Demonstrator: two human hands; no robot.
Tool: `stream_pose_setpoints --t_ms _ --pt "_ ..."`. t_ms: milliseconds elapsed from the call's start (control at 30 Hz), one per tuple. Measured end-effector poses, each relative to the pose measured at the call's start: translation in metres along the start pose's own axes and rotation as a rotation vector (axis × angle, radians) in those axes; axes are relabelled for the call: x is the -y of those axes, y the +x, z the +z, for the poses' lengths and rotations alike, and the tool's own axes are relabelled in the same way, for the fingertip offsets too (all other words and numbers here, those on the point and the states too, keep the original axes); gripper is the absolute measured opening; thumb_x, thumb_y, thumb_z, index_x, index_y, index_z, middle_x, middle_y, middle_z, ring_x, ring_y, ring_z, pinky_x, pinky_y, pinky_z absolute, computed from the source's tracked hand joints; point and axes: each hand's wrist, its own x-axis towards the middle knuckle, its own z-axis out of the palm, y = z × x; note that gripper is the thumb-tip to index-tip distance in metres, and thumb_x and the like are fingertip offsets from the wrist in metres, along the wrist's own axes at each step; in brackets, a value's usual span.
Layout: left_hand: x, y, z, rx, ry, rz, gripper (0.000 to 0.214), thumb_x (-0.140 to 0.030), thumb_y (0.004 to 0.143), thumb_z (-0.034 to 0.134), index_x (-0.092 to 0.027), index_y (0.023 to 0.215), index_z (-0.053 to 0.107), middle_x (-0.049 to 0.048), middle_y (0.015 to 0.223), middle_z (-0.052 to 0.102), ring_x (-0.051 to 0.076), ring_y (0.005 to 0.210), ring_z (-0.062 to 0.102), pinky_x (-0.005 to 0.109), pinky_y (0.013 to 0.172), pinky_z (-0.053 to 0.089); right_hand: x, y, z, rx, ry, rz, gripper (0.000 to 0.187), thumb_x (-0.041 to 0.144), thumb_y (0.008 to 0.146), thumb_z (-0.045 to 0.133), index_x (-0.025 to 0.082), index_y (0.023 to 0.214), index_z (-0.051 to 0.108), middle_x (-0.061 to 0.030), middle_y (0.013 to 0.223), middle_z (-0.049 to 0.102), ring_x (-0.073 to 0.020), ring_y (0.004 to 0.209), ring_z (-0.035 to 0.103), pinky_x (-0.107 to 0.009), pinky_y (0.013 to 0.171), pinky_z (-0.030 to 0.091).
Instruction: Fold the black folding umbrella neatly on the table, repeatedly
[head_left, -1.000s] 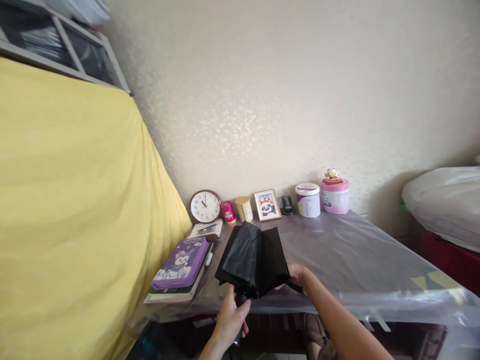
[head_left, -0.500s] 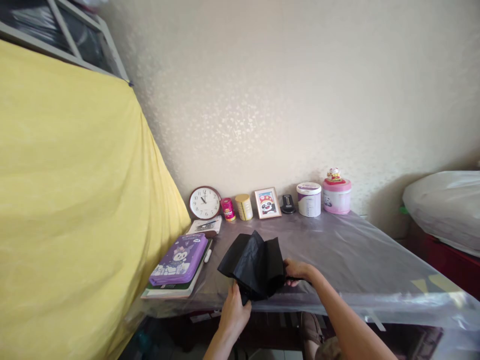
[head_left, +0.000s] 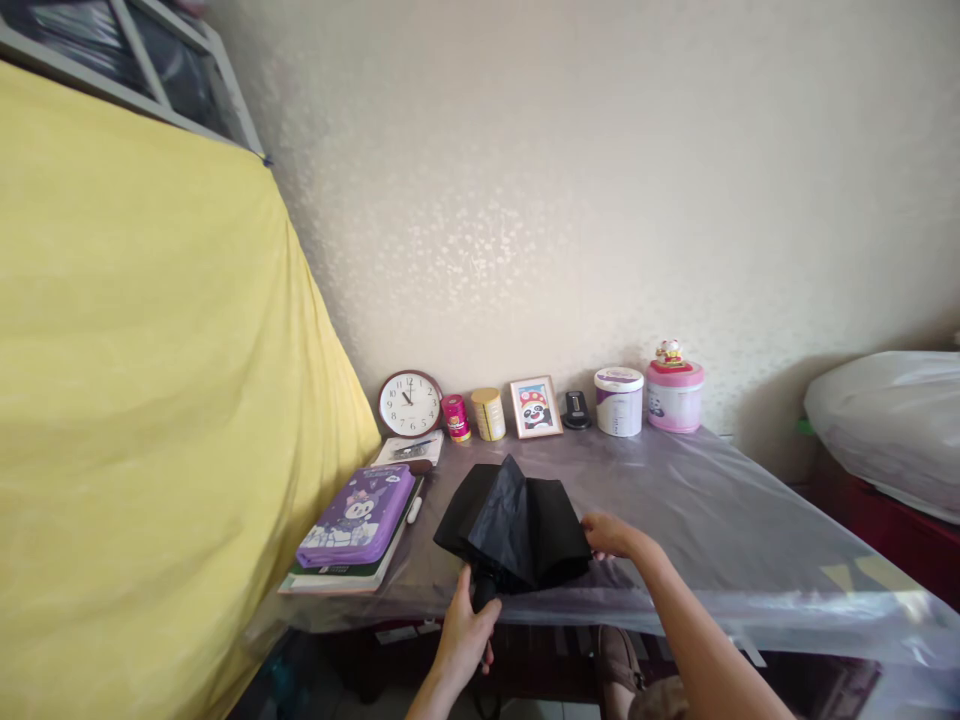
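Note:
A black folding umbrella lies collapsed over the near edge of the plastic-covered table, its canopy loose and bunched. My left hand is closed round the umbrella's handle just below the table edge. My right hand pinches the canopy's right-hand edge, fingers closed on the black fabric. A purple cartoon case rests on a book just left of the umbrella.
Along the wall stand a round clock, a pink tin, a gold tin, a framed panda picture, a white tub and a pink container. A yellow cloth fills the left; a covered bundle sits right.
The umbrella canopy has dropped lower onto the table and spread a little to the right. My right hand has shifted right along the fabric edge; my left hand stays on the handle.

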Motion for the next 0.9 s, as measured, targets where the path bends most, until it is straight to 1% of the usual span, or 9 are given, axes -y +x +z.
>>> stream_pose_setpoints --t_ms 133,300,367,467,567,633,733,767,900 --pt "-0.01 -0.004 0.009 -0.041 0.098 0.028 0.079 -0.03 0.079 0.05 -0.024 0.141 0.001 -0.0032 0.062 0.058 0.011 0.033 0.047 0.022 0.035 0.036 -0.015 0.009 -0.006 -0.069 -0.149 0.005 0.018 0.007 0.062 0.047 0.015 0.049 0.056 -0.0007 0.043 0.053 -0.0129 0.043 0.053 -0.024 0.047 0.042" --pt "-0.006 -0.007 0.018 -0.043 0.207 0.048 0.08 -0.029 0.076 0.057 -0.018 0.141 0.011 0.0108 0.094 0.065 0.016 0.058 0.062 0.03 0.062 0.049 -0.026 0.019 -0.002 -0.019 -0.266 0.075 0.018 0.007 0.064 0.048 0.014 0.06 0.064 -0.0024 0.052 0.06 -0.0132 0.05 0.058 -0.024 0.053 0.045" --pt "-0.005 -0.008 0.018 0.004 0.169 0.027 0.081 -0.031 0.077 0.054 -0.019 0.142 0.007 0.011 0.095 0.064 0.017 0.056 0.061 0.032 0.06 0.049 -0.026 0.019 -0.001 -0.013 -0.281 0.094 0.02 0.007 0.066 0.047 0.014 0.066 0.066 -0.0037 0.057 0.063 -0.0147 0.054 0.061 -0.025 0.055 0.045" --pt "-0.004 -0.01 0.015 0.169 -0.05 -0.045 0.078 -0.032 0.079 0.047 -0.026 0.141 -0.001 0.0032 0.081 0.062 0.016 0.048 0.059 0.031 0.047 0.048 -0.021 0.01 -0.005 -0.03 -0.336 0.107 0.024 0.005 0.069 0.045 0.014 0.071 0.067 -0.0079 0.066 0.067 -0.019 0.065 0.065 -0.028 0.059 0.046" --pt "-0.003 -0.011 0.012 0.282 -0.26 -0.079 0.076 -0.033 0.079 0.046 -0.03 0.14 0.001 -0.0021 0.071 0.058 0.017 0.052 0.062 0.027 0.044 0.048 -0.009 -0.003 -0.014 -0.182 -0.43 0.116 0.026 0.007 0.074 0.043 0.015 0.079 0.068 -0.0134 0.085 0.069 -0.0246 0.082 0.065 -0.032 0.067 0.046" --pt "-0.003 -0.011 0.014 0.255 -0.289 -0.063 0.077 -0.034 0.079 0.048 -0.029 0.14 0.002 -0.0036 0.067 0.056 0.015 0.05 0.06 0.024 0.04 0.046 0.005 -0.011 -0.02 -0.382 -0.452 0.092 0.028 0.011 0.079 0.04 0.015 0.087 0.067 -0.0151 0.098 0.066 -0.0269 0.091 0.063 -0.035 0.072 0.045" --pt "-0.003 -0.008 0.023 0.165 -0.271 -0.02 0.077 -0.032 0.078 0.049 -0.028 0.141 0.005 -0.0018 0.074 0.058 0.012 0.04 0.055 0.02 0.034 0.04 0.036 -0.022 -0.019 -0.698 -0.347 -0.113 0.027 0.02 0.085 0.037 0.017 0.092 0.064 -0.0123 0.101 0.065 -0.0247 0.093 0.061 -0.034 0.076 0.045" --pt "-0.004 -0.007 0.027 0.139 -0.262 -0.01 0.077 -0.03 0.077 0.049 -0.028 0.141 0.006 0.0002 0.081 0.059 0.01 0.038 0.054 0.021 0.033 0.039 0.049 -0.025 -0.014 -0.734 -0.27 -0.224 0.025 0.022 0.085 0.039 0.018 0.09 0.064 -0.0099 0.097 0.066 -0.0225 0.091 0.061 -0.032 0.078 0.044" --pt "-0.008 -0.004 0.037 0.09 -0.191 0.003 0.077 -0.027 0.077 0.047 -0.029 0.141 0.003 0.0054 0.099 0.061 0.009 0.034 0.052 0.024 0.033 0.04 0.098 -0.043 0.03 -0.516 0.036 -0.626 0.024 0.026 0.086 0.041 0.019 0.092 0.063 -0.0052 0.089 0.067 -0.0159 0.081 0.062 -0.024 0.074 0.047"
